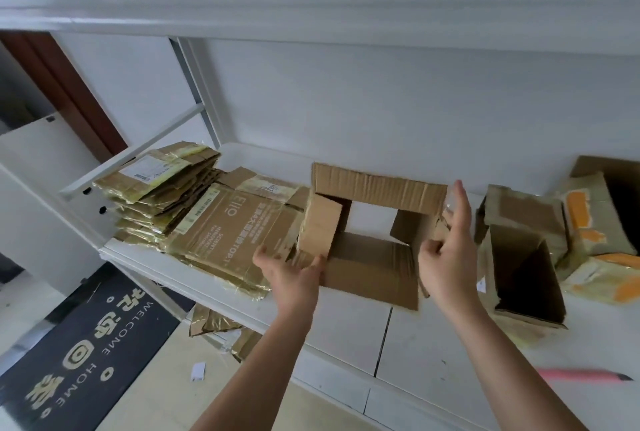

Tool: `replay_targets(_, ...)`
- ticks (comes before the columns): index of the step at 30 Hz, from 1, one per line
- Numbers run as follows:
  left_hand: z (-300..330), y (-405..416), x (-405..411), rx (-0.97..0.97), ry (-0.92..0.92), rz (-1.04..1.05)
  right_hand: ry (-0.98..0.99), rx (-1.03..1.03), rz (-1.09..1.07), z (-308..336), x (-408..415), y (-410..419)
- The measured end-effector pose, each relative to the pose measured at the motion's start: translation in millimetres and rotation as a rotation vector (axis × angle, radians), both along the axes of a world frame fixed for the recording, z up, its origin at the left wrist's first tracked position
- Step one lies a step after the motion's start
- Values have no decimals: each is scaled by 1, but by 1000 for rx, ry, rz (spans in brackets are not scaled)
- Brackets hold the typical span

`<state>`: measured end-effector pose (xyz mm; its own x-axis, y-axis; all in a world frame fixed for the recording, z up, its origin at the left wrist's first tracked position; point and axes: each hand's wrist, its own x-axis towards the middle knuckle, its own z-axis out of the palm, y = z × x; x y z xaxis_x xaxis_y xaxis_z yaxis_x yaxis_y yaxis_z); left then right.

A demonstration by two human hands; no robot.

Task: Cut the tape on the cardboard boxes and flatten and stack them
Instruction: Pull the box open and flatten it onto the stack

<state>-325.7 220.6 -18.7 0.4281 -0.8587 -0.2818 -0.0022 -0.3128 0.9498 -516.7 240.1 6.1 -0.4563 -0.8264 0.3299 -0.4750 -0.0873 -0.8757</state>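
An opened cardboard box (pixel 370 268) stands on the white shelf (pixel 346 330) with its flaps spread and both ends open, so the shelf shows through it. My left hand (pixel 289 274) touches the box's left flap with spread fingers. At the box's right side is my right hand (pixel 446 254), its fingers straight and pointing up, its thumb near the right flap. A stack of flattened boxes (pixel 156 195) lies at the left, with a flattened printed box (pixel 235 240) leaning beside it. A pink box cutter (pixel 585 375) lies on the shelf at the lower right.
Unflattened boxes stand to the right: an open one (pixel 526 278) and taped ones with orange tape (pixel 595 222). The white wall rises behind the shelf. Cardboard scraps (pixel 214 326) lie on the floor below, next to a dark welcome mat (pixel 83 347).
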Motion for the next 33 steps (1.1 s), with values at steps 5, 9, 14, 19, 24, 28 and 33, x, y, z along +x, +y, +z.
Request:
replay_targets(5, -2, -7, 7, -103, -669, -255, 107, -36, 78, 4, -2, 11)
replay_targets(9, -5, -9, -2, -169, -558, -328, 162, -15, 162, -5, -7, 17)
replay_targets(14, -11, -7, 35, -10, 311, -294, 182, 202, 356, 3, -36, 28)
replay_targets(19, -30, 0, 99, 295, 773, -409, 362, 700, 655, 6, -55, 34)
replay_targets(24, -22, -16, 82, 389, 98, -633, 400, 803, 568, -9, -36, 28)
replay_targets(28, -7, -21, 45, 381, -120, -787, 341, 682, 363, -19, -29, 17)
replay_targets(33, -1, -20, 25, 231, -46, -578, -59, 701, 225, -22, -30, 12)
